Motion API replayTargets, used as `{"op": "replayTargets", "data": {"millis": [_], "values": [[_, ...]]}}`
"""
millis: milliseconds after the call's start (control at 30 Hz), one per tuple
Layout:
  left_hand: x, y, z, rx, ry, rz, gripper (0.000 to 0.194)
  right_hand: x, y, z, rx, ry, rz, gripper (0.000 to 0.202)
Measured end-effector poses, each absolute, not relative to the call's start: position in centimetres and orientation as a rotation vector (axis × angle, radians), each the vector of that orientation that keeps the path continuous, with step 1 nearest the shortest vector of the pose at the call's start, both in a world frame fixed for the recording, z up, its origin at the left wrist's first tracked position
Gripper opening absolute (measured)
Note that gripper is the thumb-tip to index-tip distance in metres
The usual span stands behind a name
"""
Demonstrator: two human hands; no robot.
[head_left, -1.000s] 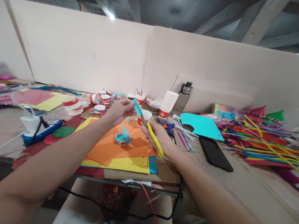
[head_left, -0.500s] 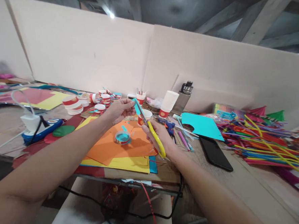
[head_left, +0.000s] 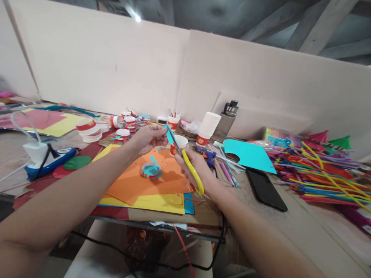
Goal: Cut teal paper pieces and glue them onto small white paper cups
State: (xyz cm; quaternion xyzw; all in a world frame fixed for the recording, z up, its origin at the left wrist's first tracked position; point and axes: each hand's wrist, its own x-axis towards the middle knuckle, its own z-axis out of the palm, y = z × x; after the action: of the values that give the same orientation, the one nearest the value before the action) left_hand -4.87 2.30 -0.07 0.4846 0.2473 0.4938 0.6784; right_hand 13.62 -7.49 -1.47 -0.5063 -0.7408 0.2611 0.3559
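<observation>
Between the thumb and fingers of my left hand is a small blue paper strip. My right hand grips yellow-handled scissors, whose blades lie against the strip. Below my hands, a shallow round cup piece with blue paper inside rests on orange paper. Yellow paper lies under the orange sheets. Just behind the scissors stands a white and red paper cup, partly hidden by my right hand.
Stacked cups and a grey bottle stand behind my right hand. Farther right are a blue sheet, a black phone and colourful pipe cleaners. A blue power strip sits at left.
The blue strip has tilted and hangs slightly lower beside the scissor blades. Both hands keep their holds and have barely moved.
</observation>
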Motion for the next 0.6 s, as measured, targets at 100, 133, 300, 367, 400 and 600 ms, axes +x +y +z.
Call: {"op": "replayTargets", "data": {"millis": [100, 133, 300, 367, 400, 600], "values": [[-4.8, 2.5, -0.4, 1.065, 0.587, 1.091, 0.016, 13.6, -7.5, -1.4, -1.324, -1.907, 0.708, 0.03], [-4.8, 2.5, -0.5, 1.053, 0.6, 1.08, 0.016, 13.6, -7.5, -1.4, -1.335, -1.899, 0.715, 0.031], [-4.7, 2.9, -1.3, 0.985, 0.667, 1.035, 0.013, 13.5, -7.6, -1.4, -1.34, -1.871, 0.844, 0.034], [-4.8, 3.1, -1.7, 0.975, 0.688, 1.012, 0.013, 13.3, -7.9, -1.2, -1.362, -1.849, 0.907, 0.034], [-4.8, 3.2, -1.8, 0.976, 0.696, 1.0, 0.013, 13.3, -8.0, -1.0, -1.389, -1.835, 0.937, 0.034], [-5.7, 3.7, -1.3, 0.959, 0.783, 1.02, 0.009, 14.2, -7.5, -0.4, -1.589, -1.971, 0.671, 0.025]]}}
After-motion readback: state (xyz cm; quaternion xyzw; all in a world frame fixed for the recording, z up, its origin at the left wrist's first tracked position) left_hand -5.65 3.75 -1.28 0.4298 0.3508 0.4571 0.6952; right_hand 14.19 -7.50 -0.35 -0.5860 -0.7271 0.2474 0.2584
